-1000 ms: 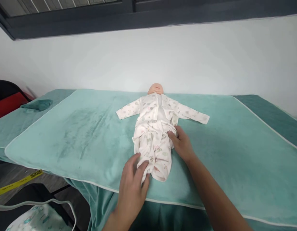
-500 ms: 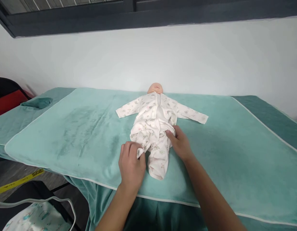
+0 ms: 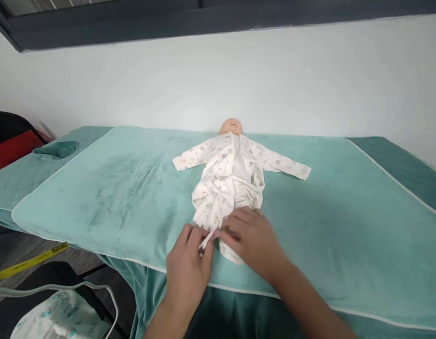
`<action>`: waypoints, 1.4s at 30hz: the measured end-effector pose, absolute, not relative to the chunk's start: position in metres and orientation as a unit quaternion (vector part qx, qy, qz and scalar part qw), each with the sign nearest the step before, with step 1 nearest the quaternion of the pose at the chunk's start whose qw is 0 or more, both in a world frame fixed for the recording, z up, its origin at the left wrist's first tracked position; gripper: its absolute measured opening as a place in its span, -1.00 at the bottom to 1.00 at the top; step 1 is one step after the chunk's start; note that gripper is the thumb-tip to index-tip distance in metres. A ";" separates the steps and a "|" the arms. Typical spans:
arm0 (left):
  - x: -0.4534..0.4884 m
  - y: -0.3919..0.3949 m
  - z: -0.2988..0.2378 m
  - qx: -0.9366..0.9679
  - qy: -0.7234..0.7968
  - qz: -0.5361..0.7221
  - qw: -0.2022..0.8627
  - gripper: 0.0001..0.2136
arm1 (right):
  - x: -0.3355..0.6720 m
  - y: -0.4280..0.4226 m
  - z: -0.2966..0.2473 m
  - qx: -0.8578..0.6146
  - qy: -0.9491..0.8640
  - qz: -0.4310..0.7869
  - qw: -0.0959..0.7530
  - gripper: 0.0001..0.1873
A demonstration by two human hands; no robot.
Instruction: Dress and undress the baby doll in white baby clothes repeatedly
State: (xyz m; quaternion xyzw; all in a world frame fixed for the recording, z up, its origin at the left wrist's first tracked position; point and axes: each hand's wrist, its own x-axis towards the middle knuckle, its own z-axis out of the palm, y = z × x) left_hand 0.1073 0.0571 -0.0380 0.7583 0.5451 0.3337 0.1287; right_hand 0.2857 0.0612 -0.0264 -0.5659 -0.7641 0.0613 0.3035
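Note:
A baby doll (image 3: pixel 231 126) lies on its back, its head toward the wall. It wears a white printed baby jacket (image 3: pixel 218 157) with the sleeves spread and the front parted over a plain white layer. Matching white baby trousers (image 3: pixel 208 207) are bunched around its hips and legs. My left hand (image 3: pixel 189 261) is closed in a pinch on the lower end of the trouser leg on the left. Beside it, my right hand (image 3: pixel 255 240) reaches across the other leg, thumb and fingers pinching the same leg's edge. That hand hides much of the right trouser leg.
A light green padded mat (image 3: pixel 133 188) with white piping covers the bed, against a white wall (image 3: pixel 203 84). At the lower left are a white patterned cloth (image 3: pixel 62 318), a pale cable (image 3: pixel 55 287) and yellow tape (image 3: pixel 37 261). A red and black chair (image 3: pixel 13 146) stands far left.
My right hand has left the trousers' right hip and come down and left to the left leg's end. My left hand keeps its pinch there, slightly lower. The view has shifted a little.

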 end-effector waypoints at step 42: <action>0.112 0.139 -0.037 0.628 0.555 0.365 0.405 -0.82 | 0.282 0.101 -0.019 -0.711 -0.664 0.018 0.230 -0.90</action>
